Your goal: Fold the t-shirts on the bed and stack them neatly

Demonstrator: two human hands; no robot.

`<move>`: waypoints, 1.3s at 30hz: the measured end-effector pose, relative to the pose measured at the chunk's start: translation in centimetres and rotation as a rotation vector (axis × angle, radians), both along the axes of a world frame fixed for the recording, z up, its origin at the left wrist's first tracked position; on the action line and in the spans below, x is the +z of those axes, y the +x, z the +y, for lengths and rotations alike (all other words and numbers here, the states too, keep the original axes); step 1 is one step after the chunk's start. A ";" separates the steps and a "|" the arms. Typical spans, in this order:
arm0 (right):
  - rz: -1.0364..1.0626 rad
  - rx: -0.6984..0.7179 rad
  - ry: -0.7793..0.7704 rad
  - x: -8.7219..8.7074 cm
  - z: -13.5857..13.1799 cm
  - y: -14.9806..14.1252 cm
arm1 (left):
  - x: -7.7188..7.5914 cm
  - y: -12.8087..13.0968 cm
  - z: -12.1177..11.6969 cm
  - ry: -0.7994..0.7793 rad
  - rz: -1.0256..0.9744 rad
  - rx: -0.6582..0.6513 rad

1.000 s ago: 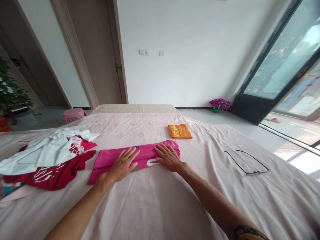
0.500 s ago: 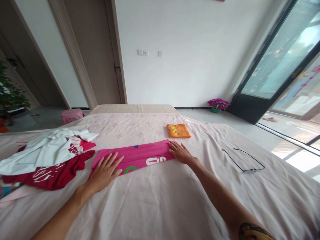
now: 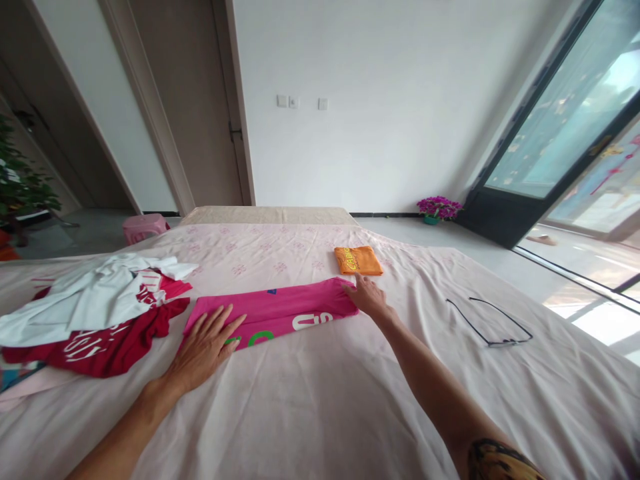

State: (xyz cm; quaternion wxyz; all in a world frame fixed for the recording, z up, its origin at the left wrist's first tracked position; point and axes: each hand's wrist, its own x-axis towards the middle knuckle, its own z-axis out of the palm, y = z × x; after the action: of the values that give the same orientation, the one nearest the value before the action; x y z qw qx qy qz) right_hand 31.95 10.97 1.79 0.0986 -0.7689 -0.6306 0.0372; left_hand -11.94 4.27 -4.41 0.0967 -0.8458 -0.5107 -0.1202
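A bright pink shirt [image 3: 295, 302], folded into a long strip with white and green lettering and a small blue mark, lies across the bed sheet. Flat on its left end rests my left hand [image 3: 207, 340], fingers stretched and a little apart. My right hand [image 3: 369, 297] is at the strip's right end, its fingers bent around the edge of the cloth; the fingertips are partly hidden. Just beyond that end sits a folded orange garment [image 3: 359, 261] with yellow lettering.
To the left lies a loose pile with a white garment [image 3: 95, 293] over a dark red one [image 3: 125, 347]. Eyeglasses [image 3: 493, 323] rest on the wrinkled pale pink sheet [image 3: 310, 413] at the right. Beyond the bed are a pink stool [image 3: 145, 229] and purple flowers [image 3: 440, 207].
My left hand slid leftward along the pink shirt to its left end and then stayed. My right hand moved from lying on the cloth to the right end, where its fingers have bent.
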 end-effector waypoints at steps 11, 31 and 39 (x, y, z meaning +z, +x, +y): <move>1.127 0.022 0.227 1.2 1.8 0.2 | -0.7 0.4 1.0 -0.062 -0.028 0.047; 1.433 0.125 0.190 1.0 2.7 -2.0 | -0.7 1.0 0.9 -0.015 -0.039 0.096; 1.616 -0.062 0.049 -0.3 1.4 -1.0 | -0.9 1.5 1.0 0.034 -0.005 0.243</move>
State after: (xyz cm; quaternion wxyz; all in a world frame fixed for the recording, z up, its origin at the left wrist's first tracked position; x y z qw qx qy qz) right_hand 30.94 12.39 1.48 0.5416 -0.5193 -0.3435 0.5648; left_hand -10.46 5.30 -5.30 0.1237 -0.7757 -0.6074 -0.1186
